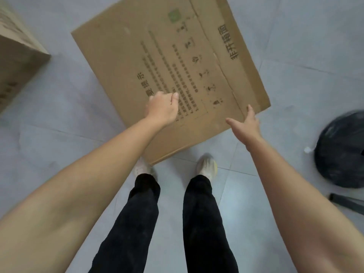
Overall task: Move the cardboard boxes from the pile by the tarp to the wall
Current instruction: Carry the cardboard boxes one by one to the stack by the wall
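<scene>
A large flat cardboard box (169, 62) with printed text and symbols lies tilted in front of me, its near corner over my left shoe. My left hand (162, 108) is over the box's top face near the near-left edge, fingers curled into a loose fist with nothing visibly inside it. My right hand (245, 123) is at the box's near-right edge by the corner, with the fingers straight and spread and the fingertips touching the cardboard. Whether the box rests on the floor or hangs in the air is unclear.
A second, taller cardboard box (17, 62) stands at the far left. A black plastic bag (342, 152) sits on the grey tile floor (59, 146) at the right, with a dark strap or rod (348, 203) below it. My legs and shoes are below the box.
</scene>
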{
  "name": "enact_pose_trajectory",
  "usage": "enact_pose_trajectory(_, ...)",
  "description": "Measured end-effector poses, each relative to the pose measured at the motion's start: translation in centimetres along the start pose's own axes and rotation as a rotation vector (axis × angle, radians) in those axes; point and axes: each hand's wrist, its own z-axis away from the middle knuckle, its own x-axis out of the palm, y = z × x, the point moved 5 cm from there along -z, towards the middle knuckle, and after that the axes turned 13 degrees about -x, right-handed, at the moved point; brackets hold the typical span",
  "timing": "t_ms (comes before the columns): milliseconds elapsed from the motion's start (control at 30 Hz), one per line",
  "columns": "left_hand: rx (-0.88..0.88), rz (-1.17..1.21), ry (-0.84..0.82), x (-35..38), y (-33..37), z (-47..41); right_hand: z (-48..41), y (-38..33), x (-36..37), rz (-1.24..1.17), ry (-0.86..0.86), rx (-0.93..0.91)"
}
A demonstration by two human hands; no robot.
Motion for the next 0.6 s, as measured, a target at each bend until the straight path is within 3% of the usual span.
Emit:
enact_pose_trajectory(200,-0.129,-0.145,-0.175,10.6,-5.9,-3.7,-6.6,6.0,4.5,-0.466,0.267,0.07)
enact_pose_trajectory(400,-0.16,-0.034,-0.189,11.4,-7.6,-2.9,-6.4,6.9,3.2,-0.786,0.455,0.248)
enact_pose_trajectory(500,-0.224,0.082,-0.214,8.8,-7.9,-2.0,-3.6,5.2,2.0,-0.779,0.409,0.118)
enact_pose_trajectory(600,-0.312,0.279,-0.304,3.6,-7.0,-0.8,0.2,0.0,-0.2,-0.527,0.536,-0.216)
